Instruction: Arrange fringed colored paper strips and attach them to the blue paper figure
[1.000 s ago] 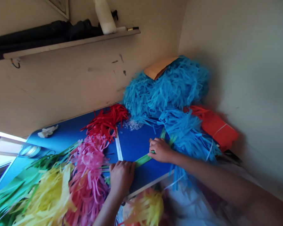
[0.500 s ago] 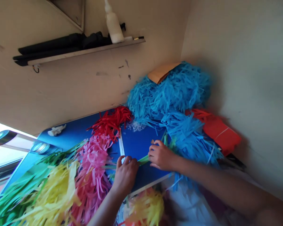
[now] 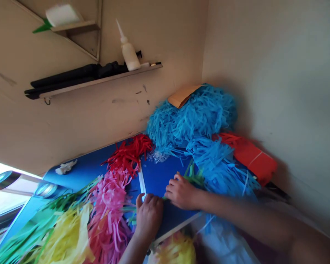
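My left hand (image 3: 149, 214) is closed on green paper strips (image 3: 129, 209), whose ends stick out to its left. Close beside it, my right hand (image 3: 180, 192) has its fingers curled round the same green strips, with a green fringe (image 3: 194, 176) showing behind it. Both hands are over the blue table (image 3: 159, 176). A narrow white strip (image 3: 142, 179) lies on the table just behind my left hand. Pink fringe (image 3: 112, 205) is to the left, and blue fringe (image 3: 213, 157) lies right of my right hand.
Red fringe (image 3: 132, 150), yellow fringe (image 3: 66, 234) and green fringe (image 3: 30, 231) lie leftward. At the back a large blue pile (image 3: 195, 113) bears a brown envelope (image 3: 183, 96). A red packet (image 3: 251, 157) is at right. A wall shelf (image 3: 99, 81) holds a bottle (image 3: 130, 55).
My right hand has moved left, closer to my left hand, and the green stretch between them is shorter. The whole view has shifted, showing more of the wall above.
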`<action>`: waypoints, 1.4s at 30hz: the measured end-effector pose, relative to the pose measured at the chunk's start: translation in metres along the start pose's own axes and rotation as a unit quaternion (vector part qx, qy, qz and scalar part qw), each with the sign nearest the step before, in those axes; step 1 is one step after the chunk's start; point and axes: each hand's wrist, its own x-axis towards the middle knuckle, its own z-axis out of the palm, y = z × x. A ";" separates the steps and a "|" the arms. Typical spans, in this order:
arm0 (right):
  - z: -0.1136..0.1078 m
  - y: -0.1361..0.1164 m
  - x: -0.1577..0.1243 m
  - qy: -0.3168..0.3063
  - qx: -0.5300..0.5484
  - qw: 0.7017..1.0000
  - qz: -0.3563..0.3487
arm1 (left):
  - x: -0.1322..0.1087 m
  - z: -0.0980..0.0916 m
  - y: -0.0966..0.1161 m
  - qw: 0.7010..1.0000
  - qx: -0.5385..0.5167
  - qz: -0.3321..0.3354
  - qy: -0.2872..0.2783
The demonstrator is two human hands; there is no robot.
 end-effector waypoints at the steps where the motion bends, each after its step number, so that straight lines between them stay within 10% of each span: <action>1: 0.003 -0.001 -0.001 0.001 -0.010 1.000 -0.003 | -0.003 0.001 -0.002 1.000 -0.001 0.003 0.000; 21: 0.013 0.043 -0.029 -0.019 0.238 0.948 0.210 | -0.018 0.016 -0.021 0.983 -0.144 -0.115 0.014; 31: 0.013 0.043 -0.018 -0.071 0.219 0.938 0.259 | 0.000 0.008 -0.023 0.986 -0.079 -0.115 -0.095; 38: 0.000 0.040 -0.011 -0.092 0.181 0.944 0.259 | 0.015 -0.003 -0.025 0.989 -0.056 -0.065 -0.120; 42: -0.015 0.032 -0.010 -0.060 0.110 0.985 0.114 | 0.015 -0.009 -0.018 0.994 -0.050 0.011 -0.096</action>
